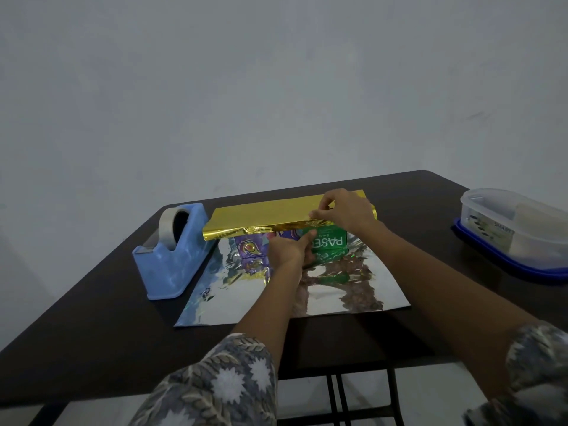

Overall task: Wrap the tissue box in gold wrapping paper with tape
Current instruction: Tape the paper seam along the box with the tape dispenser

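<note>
Crosswise on table (415,210), tissue box (332,241) gripped by left fingers (308,238); right fingers (320,214) pinch paper (261,215).

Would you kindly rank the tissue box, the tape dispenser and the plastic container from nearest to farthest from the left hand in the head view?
1. Tissue box: right against the left hand, just beyond it.
2. Tape dispenser: off to the left, clearly apart from the hand.
3. Plastic container: far over on the right.

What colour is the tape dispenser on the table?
Light blue: the tape dispenser shows best in the head view, left of the box.
</note>
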Available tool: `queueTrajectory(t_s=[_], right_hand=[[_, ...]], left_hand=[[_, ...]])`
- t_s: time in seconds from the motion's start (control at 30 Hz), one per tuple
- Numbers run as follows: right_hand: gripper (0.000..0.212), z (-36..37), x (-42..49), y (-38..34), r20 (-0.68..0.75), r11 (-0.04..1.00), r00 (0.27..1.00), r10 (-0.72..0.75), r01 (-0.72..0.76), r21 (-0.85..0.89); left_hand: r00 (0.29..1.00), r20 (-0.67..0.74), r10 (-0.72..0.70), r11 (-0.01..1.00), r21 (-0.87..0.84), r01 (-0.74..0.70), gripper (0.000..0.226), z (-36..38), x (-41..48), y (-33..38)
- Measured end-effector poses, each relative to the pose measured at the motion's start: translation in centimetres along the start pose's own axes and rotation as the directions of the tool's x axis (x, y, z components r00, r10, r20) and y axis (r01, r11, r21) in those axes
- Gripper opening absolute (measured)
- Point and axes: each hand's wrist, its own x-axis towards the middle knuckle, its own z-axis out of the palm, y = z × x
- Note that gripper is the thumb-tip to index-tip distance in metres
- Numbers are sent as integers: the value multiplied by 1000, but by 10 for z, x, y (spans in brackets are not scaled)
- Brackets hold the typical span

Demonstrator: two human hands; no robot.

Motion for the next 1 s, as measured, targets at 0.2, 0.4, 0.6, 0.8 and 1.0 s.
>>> queueTrajectory(t_s=[0.2, 0.4, 0.6, 0.8, 1.0], right_hand=[[31, -1, -1, -1, 15, 1000, 1000, 9, -9, -4], [30, 1, -1, 0, 10, 1000, 1000, 10, -10, 5], [35, -4, -6, -14, -45, 992, 998, -41, 36, -122], [29, 36, -39, -102, -80, 919, 957, -278, 289, 268], [50, 118, -67, -192, 253, 886, 902, -350, 230, 404]], left_hand=[[998, 61, 24, 990, 135, -32, 34, 0, -4, 3], [996, 71, 55, 985, 160, -65, 33, -5, -3, -1], [947, 293, 131, 969, 162, -184, 21, -57, -20, 50], [800, -200, 566, 631, 730, -263, 40, -213, -2, 97], [995, -102, 14, 881, 471, 36, 31, -257, 19, 71]])
